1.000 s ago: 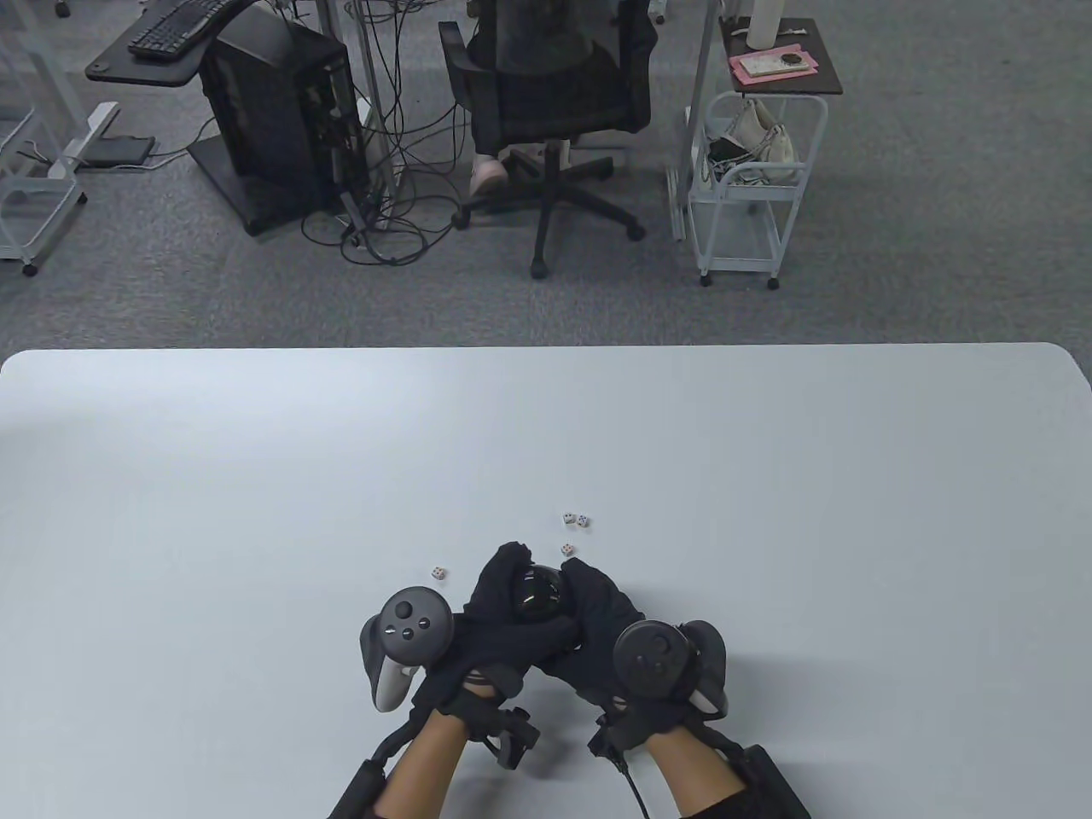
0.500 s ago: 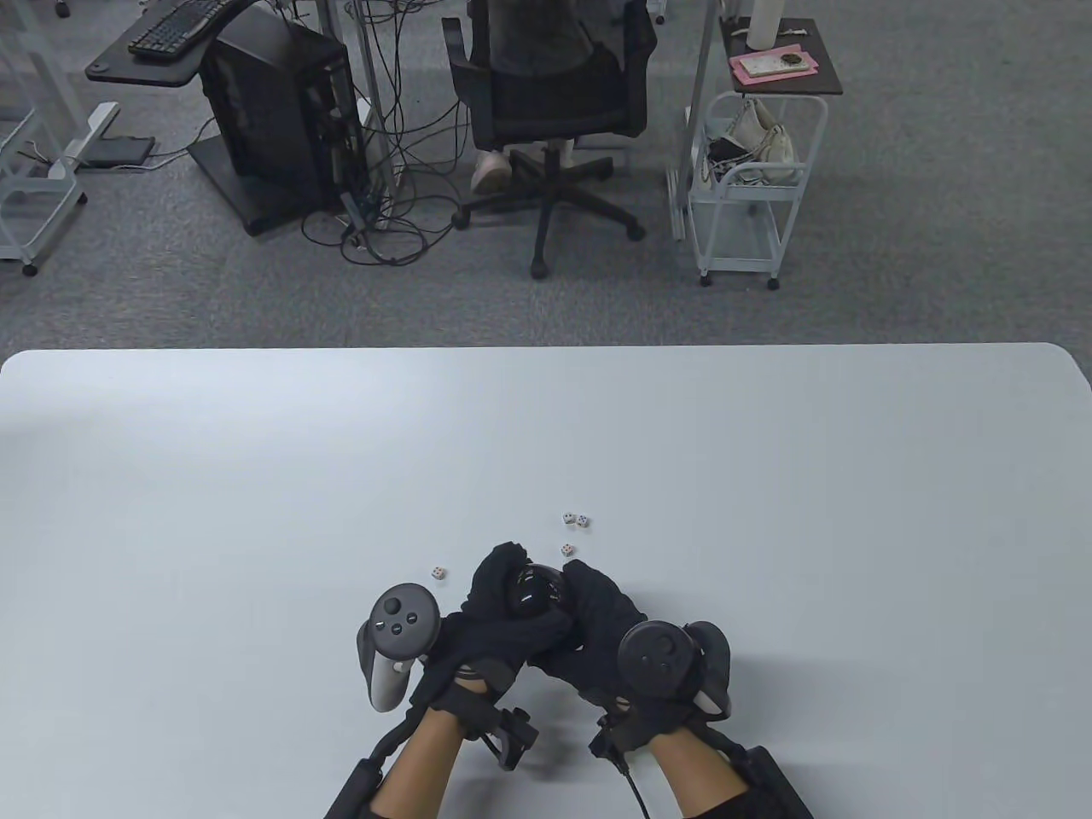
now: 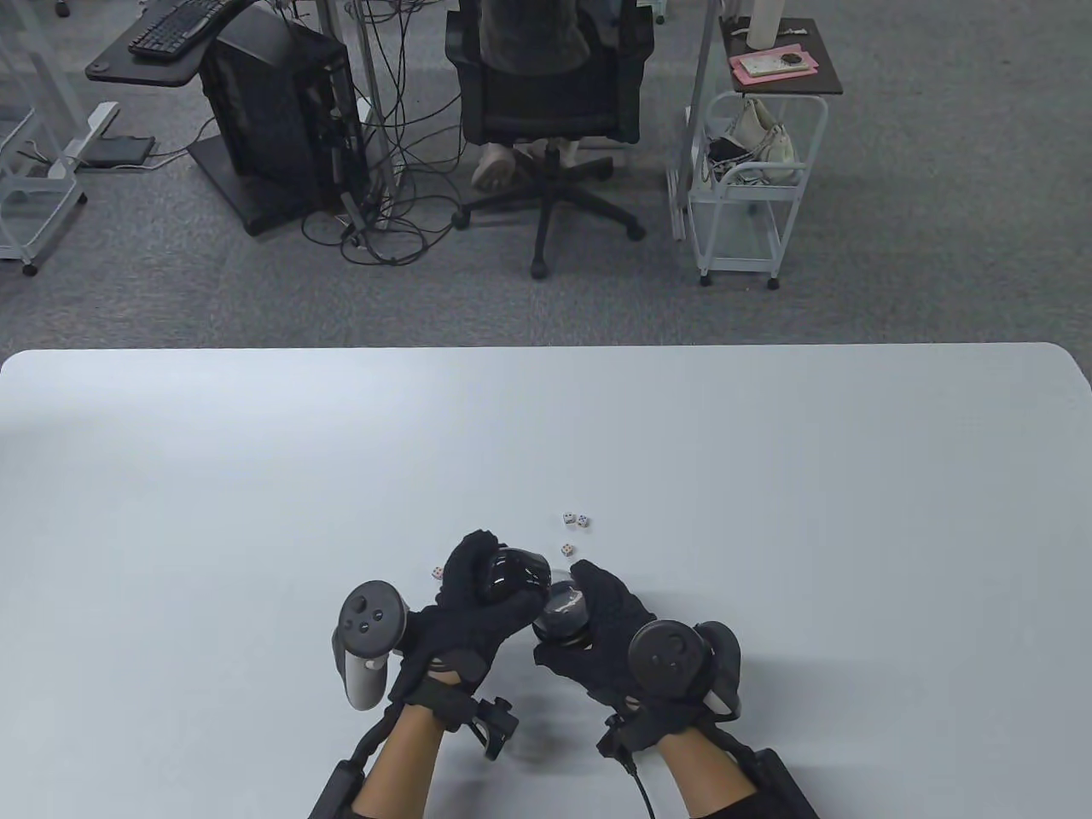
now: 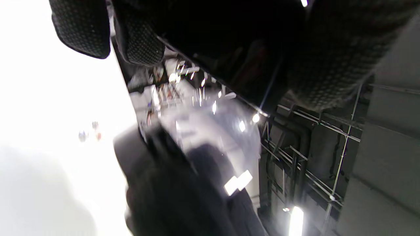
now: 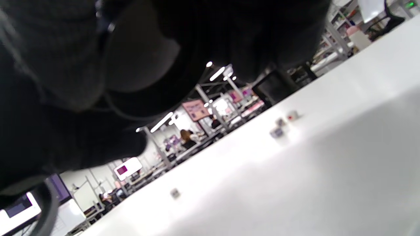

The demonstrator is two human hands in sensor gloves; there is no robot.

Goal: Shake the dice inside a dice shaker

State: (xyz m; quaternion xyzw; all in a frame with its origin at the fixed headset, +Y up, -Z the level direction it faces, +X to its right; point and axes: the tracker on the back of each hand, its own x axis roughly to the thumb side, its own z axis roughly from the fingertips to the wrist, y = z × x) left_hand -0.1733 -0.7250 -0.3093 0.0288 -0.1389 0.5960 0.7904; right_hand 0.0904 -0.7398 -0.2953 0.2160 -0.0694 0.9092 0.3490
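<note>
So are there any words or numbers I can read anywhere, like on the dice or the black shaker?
No words or numbers can be read.
Dice: coloured pips only, too small to count.
Shaker cup in the left hand and base in the right hand: no label visible.
Pink sign in the right wrist view: too blurred to read.

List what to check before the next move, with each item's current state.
1. Left hand grips the glossy black shaker cup: ok.
2. Right hand holds the round black shaker base: ok.
3. Cup and base are separated, so the shaker is open for loading: ok.
4. Dice loaded: not ok. Four small white dice lie on the pale grey table.
5. All four dice lie close to the hands: ok.
6. Nothing already inside the cup or base: cannot tell.
</note>
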